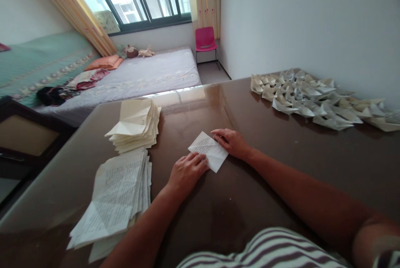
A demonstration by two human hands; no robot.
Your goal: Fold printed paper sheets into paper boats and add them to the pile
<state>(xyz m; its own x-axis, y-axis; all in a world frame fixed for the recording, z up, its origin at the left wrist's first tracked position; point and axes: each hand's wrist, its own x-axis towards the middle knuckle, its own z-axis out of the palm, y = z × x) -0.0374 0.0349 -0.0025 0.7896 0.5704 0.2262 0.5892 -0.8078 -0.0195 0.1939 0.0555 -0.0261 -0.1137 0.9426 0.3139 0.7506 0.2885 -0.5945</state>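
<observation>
A small folded sheet of paper [215, 157] lies on the brown table in front of me, turned like a diamond, with writing on its upper left part. My left hand [190, 172] has its bent fingers pressed on the paper's lower left edge. At the upper right edge, my right hand [233, 142] grips the paper, its fingers close together and partly hiding that side. How the paper's underside is folded cannot be seen.
Left on the table [175, 126] are a stack of cream creased paper [134, 120] and, nearer, a stack of written sheets [114, 193]. Several folded paper boats [300, 93] crowd the far right by the wall. Beyond stand a bed [162, 68] and a pink chair [205, 39].
</observation>
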